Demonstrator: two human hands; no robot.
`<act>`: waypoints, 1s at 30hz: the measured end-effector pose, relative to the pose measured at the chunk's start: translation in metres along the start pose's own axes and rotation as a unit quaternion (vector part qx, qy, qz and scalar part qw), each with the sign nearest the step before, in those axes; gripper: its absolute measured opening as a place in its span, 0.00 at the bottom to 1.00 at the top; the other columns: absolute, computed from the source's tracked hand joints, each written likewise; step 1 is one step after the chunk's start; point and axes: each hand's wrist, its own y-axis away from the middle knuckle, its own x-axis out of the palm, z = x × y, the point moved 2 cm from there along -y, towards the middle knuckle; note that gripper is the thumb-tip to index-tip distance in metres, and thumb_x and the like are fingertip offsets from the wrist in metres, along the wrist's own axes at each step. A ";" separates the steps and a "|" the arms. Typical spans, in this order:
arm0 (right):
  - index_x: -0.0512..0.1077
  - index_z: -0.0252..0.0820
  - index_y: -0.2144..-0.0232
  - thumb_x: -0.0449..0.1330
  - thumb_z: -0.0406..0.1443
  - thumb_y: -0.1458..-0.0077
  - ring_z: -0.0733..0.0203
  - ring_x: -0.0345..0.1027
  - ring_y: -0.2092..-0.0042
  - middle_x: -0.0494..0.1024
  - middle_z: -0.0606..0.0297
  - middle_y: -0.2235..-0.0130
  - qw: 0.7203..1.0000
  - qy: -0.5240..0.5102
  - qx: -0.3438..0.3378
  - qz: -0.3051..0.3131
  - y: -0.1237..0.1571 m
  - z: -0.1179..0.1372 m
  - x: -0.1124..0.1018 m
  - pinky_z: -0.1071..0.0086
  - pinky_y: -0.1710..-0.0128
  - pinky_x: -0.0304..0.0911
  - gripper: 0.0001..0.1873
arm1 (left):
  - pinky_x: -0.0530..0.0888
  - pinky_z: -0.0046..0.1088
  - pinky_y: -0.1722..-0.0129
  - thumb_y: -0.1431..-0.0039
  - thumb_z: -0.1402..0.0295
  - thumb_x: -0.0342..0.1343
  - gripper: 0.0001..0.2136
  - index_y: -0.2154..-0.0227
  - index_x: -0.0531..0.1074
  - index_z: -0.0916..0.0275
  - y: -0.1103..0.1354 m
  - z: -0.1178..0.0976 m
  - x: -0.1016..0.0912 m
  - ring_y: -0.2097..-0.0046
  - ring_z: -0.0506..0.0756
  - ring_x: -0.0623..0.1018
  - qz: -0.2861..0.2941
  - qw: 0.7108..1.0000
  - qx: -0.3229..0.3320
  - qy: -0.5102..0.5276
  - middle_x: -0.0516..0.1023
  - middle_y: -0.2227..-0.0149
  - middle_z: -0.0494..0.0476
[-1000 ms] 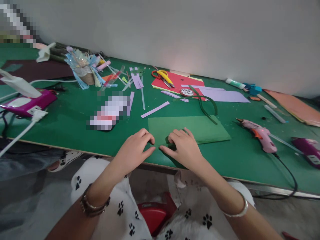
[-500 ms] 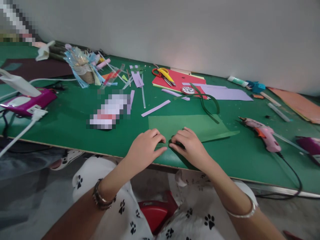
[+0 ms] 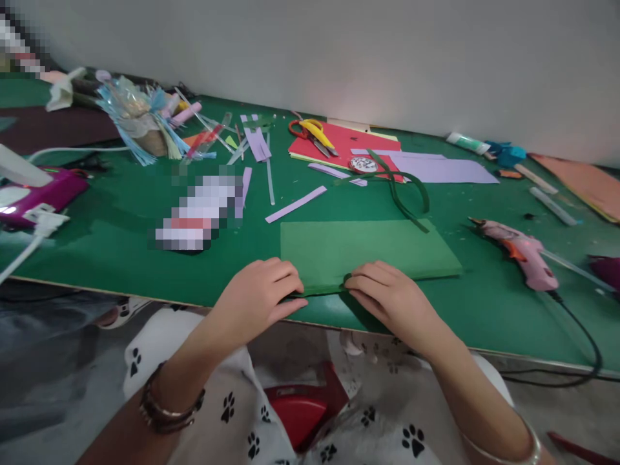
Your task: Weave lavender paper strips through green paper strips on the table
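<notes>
A sheet of green paper [image 3: 358, 248] lies on the green table in front of me, its near edge folded up in a narrow strip. My left hand [image 3: 266, 294] pinches that edge at its left end, fingers over the paper and thumb below. Farther right along the same edge, my right hand [image 3: 387, 290] has its fingers bent and closed on the fold. Behind the sheet curl dark green paper strips [image 3: 407, 194], one end resting on the paper's far edge.
A pink glue gun [image 3: 523, 248] with its cord lies to the right. Yellow-and-red scissors [image 3: 314, 135] rest on red paper [image 3: 368, 142]. Purple paper strips [image 3: 296, 204] are scattered at centre left. A purple power strip [image 3: 48, 194] with a white plug is far left.
My hands have moved apart along the near edge, the left one leftward and the right one rightward. More of the folded edge now shows between them. The view has shifted slightly.
</notes>
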 end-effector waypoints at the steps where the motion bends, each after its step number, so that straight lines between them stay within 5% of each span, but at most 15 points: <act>1: 0.70 0.38 0.70 0.48 0.33 0.41 0.61 0.62 0.67 0.73 0.60 0.69 1.000 -0.007 0.006 -0.003 -0.001 0.000 0.000 0.68 0.66 0.58 0.12 | 0.63 0.27 0.72 0.38 0.65 0.45 0.12 0.74 0.69 0.64 0.000 0.000 0.001 0.70 0.51 0.69 -0.013 1.000 -0.009 -0.001 0.73 0.72 0.53; 8: 0.71 0.38 0.69 0.50 0.33 0.42 0.62 0.64 0.66 0.73 0.60 0.68 0.999 -0.049 0.016 -0.014 0.000 -0.003 0.000 0.70 0.66 0.60 0.11 | 0.65 0.25 0.72 0.40 0.67 0.47 0.11 0.74 0.70 0.64 0.001 -0.001 0.003 0.70 0.51 0.70 -0.027 1.000 -0.008 -0.007 0.73 0.72 0.53; 12: 0.71 0.38 0.68 0.48 0.31 0.41 0.63 0.65 0.64 0.76 0.61 0.65 0.998 0.003 -0.041 -0.050 0.006 0.000 -0.003 0.69 0.63 0.60 0.12 | 0.67 0.28 0.70 0.40 0.66 0.47 0.10 0.63 0.71 0.65 0.001 0.002 0.003 0.65 0.53 0.72 -0.041 0.999 -0.012 -0.025 0.74 0.65 0.58; 16: 0.71 0.38 0.69 0.47 0.29 0.41 0.64 0.67 0.64 0.77 0.63 0.65 0.994 0.039 -0.073 -0.065 0.010 0.004 -0.003 0.68 0.59 0.59 0.13 | 0.66 0.28 0.71 0.38 0.68 0.44 0.12 0.68 0.73 0.63 0.001 0.000 0.003 0.67 0.51 0.72 -0.012 1.000 0.014 -0.012 0.75 0.67 0.55; 23: 0.71 0.38 0.69 0.52 0.32 0.43 0.63 0.67 0.66 0.77 0.61 0.65 0.997 -0.049 -0.002 -0.060 0.009 0.000 0.000 0.70 0.65 0.62 0.08 | 0.64 0.26 0.73 0.38 0.67 0.44 0.14 0.75 0.70 0.63 0.002 -0.003 0.003 0.71 0.50 0.71 -0.011 1.000 0.024 -0.007 0.74 0.72 0.52; 30: 0.70 0.39 0.74 0.52 0.34 0.43 0.63 0.64 0.69 0.75 0.63 0.71 0.996 -0.021 0.054 -0.069 0.001 0.007 0.006 0.69 0.69 0.58 0.10 | 0.64 0.24 0.73 0.41 0.68 0.48 0.13 0.80 0.64 0.63 0.001 -0.006 0.009 0.71 0.49 0.68 -0.070 0.996 -0.049 -0.007 0.71 0.74 0.52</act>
